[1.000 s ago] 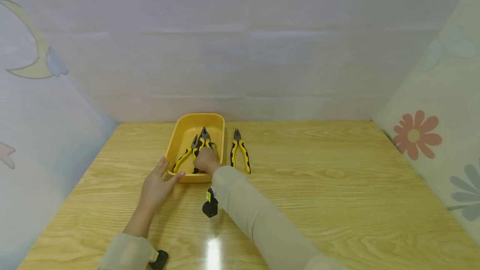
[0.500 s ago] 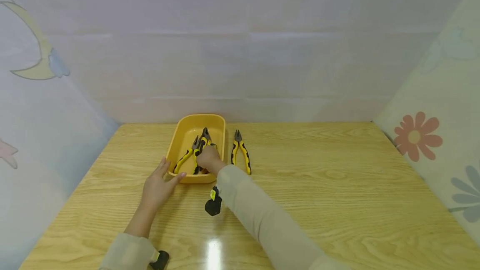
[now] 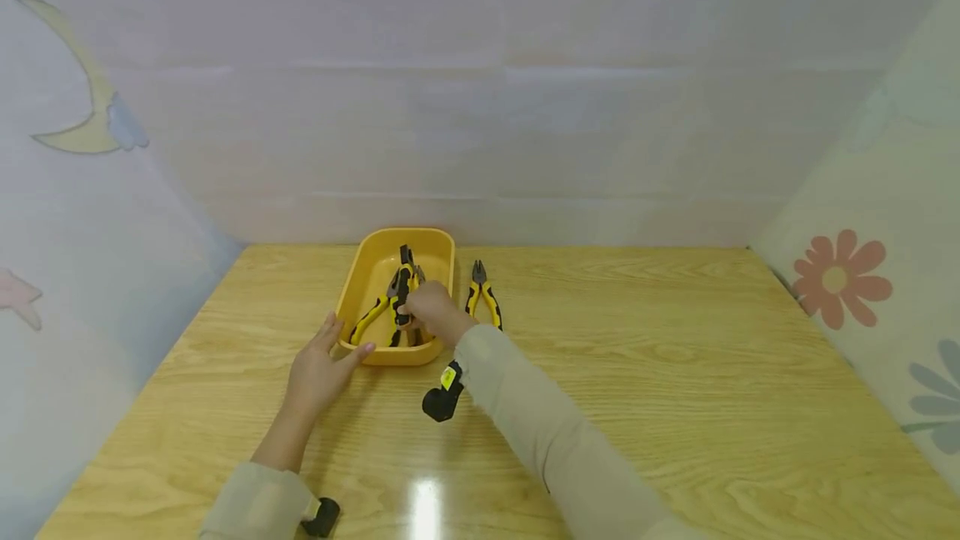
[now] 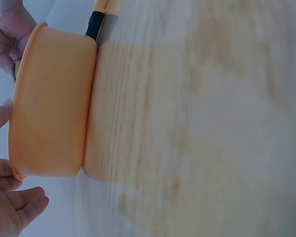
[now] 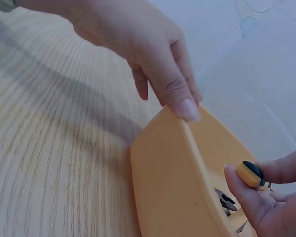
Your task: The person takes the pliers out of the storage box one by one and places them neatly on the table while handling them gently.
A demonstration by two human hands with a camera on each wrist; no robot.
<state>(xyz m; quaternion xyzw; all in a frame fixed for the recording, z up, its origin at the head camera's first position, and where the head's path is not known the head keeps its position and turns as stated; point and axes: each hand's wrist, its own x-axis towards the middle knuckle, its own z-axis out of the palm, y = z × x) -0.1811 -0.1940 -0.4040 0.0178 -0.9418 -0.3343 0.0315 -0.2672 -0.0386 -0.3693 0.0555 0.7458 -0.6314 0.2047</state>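
My right hand point(image 3: 435, 307) reaches into the yellow tray point(image 3: 360, 269) and pinches the yellow-and-black handle of a pair of pliers point(image 3: 404, 283), turned on edge. In the right wrist view, the handle's end point(image 5: 250, 174) sticks out between thumb and fingers. Beside it in the tray lie long-nosed pliers point(image 3: 369, 317) with spread handles; more tools lie partly hidden under my right hand. My left hand point(image 3: 313, 373) rests at the tray's near left corner, fingers extended along the side. Its thumb point(image 5: 189, 108) touches the rim in the right wrist view.
Another pair of yellow-and-black pliers point(image 3: 480, 286) lies on the wooden table point(image 3: 637, 373) just right of the tray, jaws pointing away. A pale wall sheet point(image 3: 525, 148) stands behind the table. Printed side sheets point(image 3: 840, 277) rise on the left and right.
My right hand has moved slightly right and turned, lifting and tilting the gripped pliers onto their edge. The left hand has stayed at the tray corner.
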